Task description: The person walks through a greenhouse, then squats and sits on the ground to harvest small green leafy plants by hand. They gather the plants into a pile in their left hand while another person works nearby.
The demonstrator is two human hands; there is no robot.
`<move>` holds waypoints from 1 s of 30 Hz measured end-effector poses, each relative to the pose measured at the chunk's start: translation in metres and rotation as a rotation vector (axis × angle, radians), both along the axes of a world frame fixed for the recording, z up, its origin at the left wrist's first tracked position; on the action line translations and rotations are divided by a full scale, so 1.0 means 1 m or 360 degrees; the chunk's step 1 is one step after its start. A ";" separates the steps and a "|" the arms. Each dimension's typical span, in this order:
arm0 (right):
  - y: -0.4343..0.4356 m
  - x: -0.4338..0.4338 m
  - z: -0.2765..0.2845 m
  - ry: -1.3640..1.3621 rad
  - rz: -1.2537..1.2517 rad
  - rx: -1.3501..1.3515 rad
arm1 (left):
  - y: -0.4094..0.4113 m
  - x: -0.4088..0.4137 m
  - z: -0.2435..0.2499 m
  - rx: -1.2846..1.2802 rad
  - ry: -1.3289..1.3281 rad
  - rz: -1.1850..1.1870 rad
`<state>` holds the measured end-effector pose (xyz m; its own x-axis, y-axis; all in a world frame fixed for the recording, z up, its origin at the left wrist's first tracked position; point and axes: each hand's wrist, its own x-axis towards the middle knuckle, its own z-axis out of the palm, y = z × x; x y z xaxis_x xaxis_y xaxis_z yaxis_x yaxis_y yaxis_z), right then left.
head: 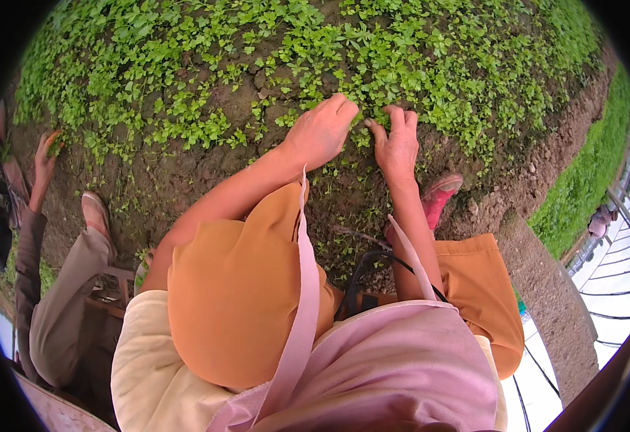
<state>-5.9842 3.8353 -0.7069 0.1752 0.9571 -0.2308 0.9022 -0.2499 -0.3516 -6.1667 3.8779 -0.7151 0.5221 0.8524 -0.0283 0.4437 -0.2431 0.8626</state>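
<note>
My left hand [323, 129] is bent down over low leafy green seedlings [315, 65], its fingertips turned away and mostly hidden. A bit of green leaf shows beside its fingers; whether it is pinched cannot be seen. Just to the right, my right hand [398, 143] reaches into the same plants, thumb and fingers apart and curled, with leaves around the tips. A small gap separates the two hands. Beneath them lies dark, cracked soil [234, 105] with sparse small sprouts.
At the left, another person's hand [44, 156] touches the bed's edge near that person's shoe [96, 213]. My orange-trousered knee [228, 302] is close below my left forearm. A red shoe [439, 200] stands by my right forearm. Beyond a dirt path [547, 302] grows another green bed [585, 183].
</note>
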 end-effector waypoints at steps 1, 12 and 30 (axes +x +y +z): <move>-0.002 0.004 -0.005 -0.0009 0.0059 -0.0034 | 0.001 0.000 0.000 -0.0125 -0.0016 0.0031; 0.023 -0.043 0.058 0.0631 0.0695 -0.0026 | 0.016 -0.023 0.008 -0.2400 -0.1588 0.0726; -0.018 0.016 0.010 0.0989 0.0046 -0.0589 | -0.014 -0.136 -0.008 -0.2124 -0.2236 0.1027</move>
<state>-5.9682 3.8169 -0.6967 -0.1178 0.7990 -0.5897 0.5713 -0.4312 -0.6984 -6.3031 3.8643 -0.7234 0.4301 0.6802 -0.5936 -0.8042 0.5875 0.0905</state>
